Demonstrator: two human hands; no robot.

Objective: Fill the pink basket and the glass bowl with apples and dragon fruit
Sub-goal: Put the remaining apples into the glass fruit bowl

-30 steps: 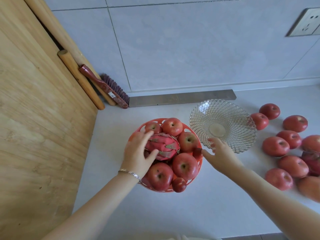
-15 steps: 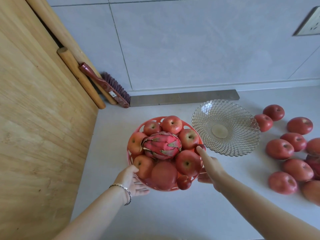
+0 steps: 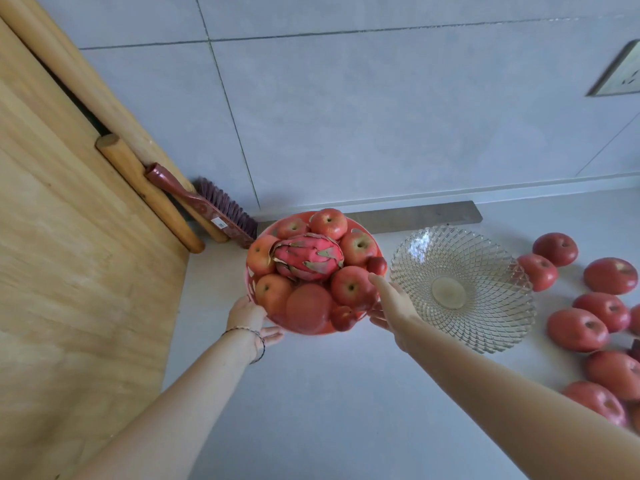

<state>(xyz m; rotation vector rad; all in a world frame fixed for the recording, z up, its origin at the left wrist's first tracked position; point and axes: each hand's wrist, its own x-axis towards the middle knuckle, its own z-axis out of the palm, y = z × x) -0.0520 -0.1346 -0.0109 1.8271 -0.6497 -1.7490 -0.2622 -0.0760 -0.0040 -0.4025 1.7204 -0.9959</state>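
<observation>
crosswise atop the hand-gripped pink basket, the dragon fruit lies left-right, fingers clamped underneath.

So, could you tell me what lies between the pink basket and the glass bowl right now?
In the head view, the right hand lies there, gripping the pink basket at its right rim beside the glass bowl; nothing else shows in the gap.

Pink basket heaped with apples and dragon fruit; glass bowl empty beside it.
</observation>
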